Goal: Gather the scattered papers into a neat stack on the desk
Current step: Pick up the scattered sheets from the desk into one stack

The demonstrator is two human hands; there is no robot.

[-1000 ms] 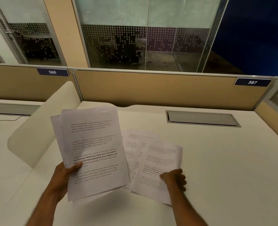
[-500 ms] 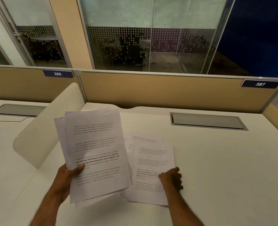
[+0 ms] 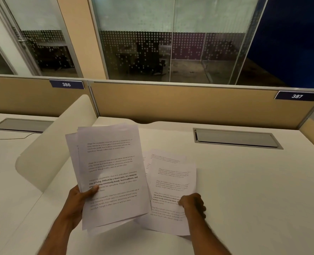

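My left hand (image 3: 79, 201) grips a loose bundle of printed papers (image 3: 110, 173) by its left edge, thumb on the top sheet, and holds it tilted above the white desk (image 3: 253, 190). To the right, a top sheet (image 3: 172, 184) lies on the desk over a few other sheets (image 3: 167, 157) that stick out behind it. My right hand (image 3: 193, 204) rests on the right edge of that top sheet with curled fingers pinching it. The held bundle hides the left part of the sheets on the desk.
A curved white divider (image 3: 47, 151) rises left of the papers. A grey cable hatch (image 3: 235, 138) is set into the desk at the back right. Tan partition panels (image 3: 189, 103) with labels 386 (image 3: 66, 84) and 387 (image 3: 297, 96) close off the back.
My right hand has pulled the top desk sheet leftward and straightened it, so it now lies squarer and closer to the held bundle. The bundle in my left hand has stayed in place.
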